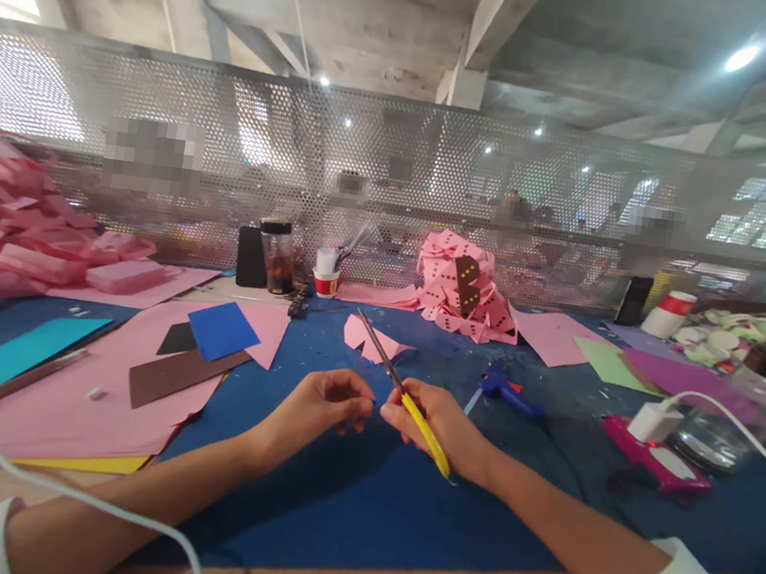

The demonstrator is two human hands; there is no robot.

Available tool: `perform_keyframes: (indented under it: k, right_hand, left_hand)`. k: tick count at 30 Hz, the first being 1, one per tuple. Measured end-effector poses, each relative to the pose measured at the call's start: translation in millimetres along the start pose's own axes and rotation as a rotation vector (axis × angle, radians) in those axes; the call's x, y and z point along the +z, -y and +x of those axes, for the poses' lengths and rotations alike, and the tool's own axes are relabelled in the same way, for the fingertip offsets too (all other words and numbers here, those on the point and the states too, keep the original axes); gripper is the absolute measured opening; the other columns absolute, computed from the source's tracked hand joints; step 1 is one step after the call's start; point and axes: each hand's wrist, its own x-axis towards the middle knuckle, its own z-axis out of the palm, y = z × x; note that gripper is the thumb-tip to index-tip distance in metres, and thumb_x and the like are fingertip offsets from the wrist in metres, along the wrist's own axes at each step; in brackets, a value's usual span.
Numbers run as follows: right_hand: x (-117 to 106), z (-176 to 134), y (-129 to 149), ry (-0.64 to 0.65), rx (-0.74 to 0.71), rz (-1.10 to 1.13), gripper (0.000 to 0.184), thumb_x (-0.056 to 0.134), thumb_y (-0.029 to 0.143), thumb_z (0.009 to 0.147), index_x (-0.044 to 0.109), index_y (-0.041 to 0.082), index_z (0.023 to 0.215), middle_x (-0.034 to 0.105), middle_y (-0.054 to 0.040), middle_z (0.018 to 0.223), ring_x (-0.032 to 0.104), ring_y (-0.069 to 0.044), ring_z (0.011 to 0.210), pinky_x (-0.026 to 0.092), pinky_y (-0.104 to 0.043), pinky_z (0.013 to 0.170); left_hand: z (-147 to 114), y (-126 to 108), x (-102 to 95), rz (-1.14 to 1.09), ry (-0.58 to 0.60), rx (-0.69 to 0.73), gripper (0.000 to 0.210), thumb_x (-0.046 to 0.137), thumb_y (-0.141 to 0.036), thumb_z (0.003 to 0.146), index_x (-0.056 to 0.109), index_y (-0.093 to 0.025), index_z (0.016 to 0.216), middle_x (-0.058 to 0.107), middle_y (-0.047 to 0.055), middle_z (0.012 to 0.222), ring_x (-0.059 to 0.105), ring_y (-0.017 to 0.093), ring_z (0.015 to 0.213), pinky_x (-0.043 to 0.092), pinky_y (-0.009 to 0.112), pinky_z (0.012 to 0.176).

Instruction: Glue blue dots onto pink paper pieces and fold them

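Observation:
My right hand [440, 422] is closed around a pair of scissors [422, 427] with yellow handles, whose dark blades point up and away to the left. Close beside it, my left hand [325, 402] is pinched, and a tiny blue piece [373, 401] shows at its fingertips. What the piece is made of is too small to tell. Just beyond the blades, a folded pink paper piece [382, 343] with small cut marks lies on the blue mat [311, 513]. To the right of my right hand rests a blue glue gun [507, 388].
At left, a blue sheet [223, 332] and brown strip [184, 378] lie on pink paper [101, 391], below a pink paper heap [45, 224]. A dotted pink pile [451, 277] stands by the mesh screen [400, 157]. Right are a charger [654, 422] and glass jar [754, 411].

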Motion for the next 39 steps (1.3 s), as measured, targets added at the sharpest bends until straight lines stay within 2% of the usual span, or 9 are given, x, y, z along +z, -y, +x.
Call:
perform_keyframes:
  k: [8, 14, 19, 24, 27, 31, 39]
  right_hand:
    - [1.5, 0.1, 1.2, 0.018, -0.018, -0.043, 0.018, 0.056, 0.036, 0.083, 0.055, 0.018, 0.085, 0.05, 0.0054, 0.065, 0.046, -0.008, 0.055, 0.038, -0.018, 0.053]
    - [5.7, 4.7, -4.8, -0.016, -0.021, -0.106, 0.011, 0.052, 0.027, 0.082, 0.055, 0.017, 0.081, 0.051, 0.0051, 0.063, 0.047, -0.008, 0.054, 0.035, -0.018, 0.051]
    - [2.2, 5.6, -11.2, -0.083, -0.053, -0.224, 0.016, 0.05, 0.032, 0.085, 0.055, 0.018, 0.081, 0.054, 0.0039, 0.065, 0.047, -0.008, 0.056, 0.032, -0.019, 0.052]
    - [-3.6, 0.8, -12.0, -0.117, -0.043, -0.474, 0.018, 0.054, 0.039, 0.086, 0.052, 0.021, 0.084, 0.057, 0.0037, 0.071, 0.052, -0.011, 0.061, 0.031, -0.022, 0.056]
    - [-4.1, -1.6, -11.9, -0.147, -0.061, -0.639, 0.013, 0.054, 0.033, 0.086, 0.049, 0.022, 0.09, 0.059, 0.0024, 0.084, 0.055, -0.011, 0.066, 0.031, -0.023, 0.059]
    - [-4.1, -3.1, -11.7, -0.152, -0.06, -0.833, 0.017, 0.051, 0.033, 0.088, 0.047, 0.021, 0.099, 0.057, -0.002, 0.1, 0.059, -0.015, 0.073, 0.031, -0.026, 0.06]
    - [-4.7, -1.3, -12.7, -0.167, -0.025, -0.97, 0.023, 0.05, 0.038, 0.087, 0.048, 0.021, 0.101, 0.057, -0.0044, 0.104, 0.061, -0.019, 0.078, 0.034, -0.028, 0.062]
  left_hand:
    - [0.7, 13.6, 0.2, 0.077, 0.093, 0.03, 0.022, 0.066, -0.037, 0.078, 0.064, -0.017, 0.085, 0.065, 0.002, 0.069, 0.061, 0.014, 0.063, 0.042, 0.023, 0.054]
    - [0.2, 16.4, 0.1, 0.123, 0.099, 0.028, 0.023, 0.065, -0.037, 0.079, 0.064, -0.016, 0.087, 0.065, 0.002, 0.07, 0.06, 0.014, 0.062, 0.042, 0.023, 0.054]
    - [1.2, 14.5, -1.2, 0.125, 0.085, 0.022, 0.018, 0.064, -0.032, 0.079, 0.064, -0.015, 0.086, 0.065, 0.002, 0.072, 0.059, 0.013, 0.061, 0.042, 0.023, 0.054]
    - [3.3, 6.2, -3.2, 0.041, 0.017, 0.03, 0.014, 0.065, -0.028, 0.077, 0.062, -0.014, 0.079, 0.062, 0.0, 0.068, 0.058, 0.012, 0.06, 0.043, 0.024, 0.059]
    - [3.7, -0.5, -6.4, 0.003, -0.046, 0.058, 0.014, 0.064, -0.029, 0.078, 0.062, -0.015, 0.078, 0.062, 0.0, 0.068, 0.058, 0.012, 0.062, 0.043, 0.024, 0.061]
    - [4.2, -2.7, -11.6, -0.055, -0.087, 0.097, 0.014, 0.063, -0.029, 0.08, 0.062, -0.015, 0.078, 0.063, 0.0, 0.07, 0.057, 0.011, 0.064, 0.043, 0.023, 0.063]
    - [5.0, -0.7, -13.0, -0.073, -0.142, 0.099, 0.017, 0.063, -0.032, 0.083, 0.06, -0.016, 0.08, 0.064, 0.0, 0.073, 0.059, 0.011, 0.065, 0.045, 0.024, 0.066]
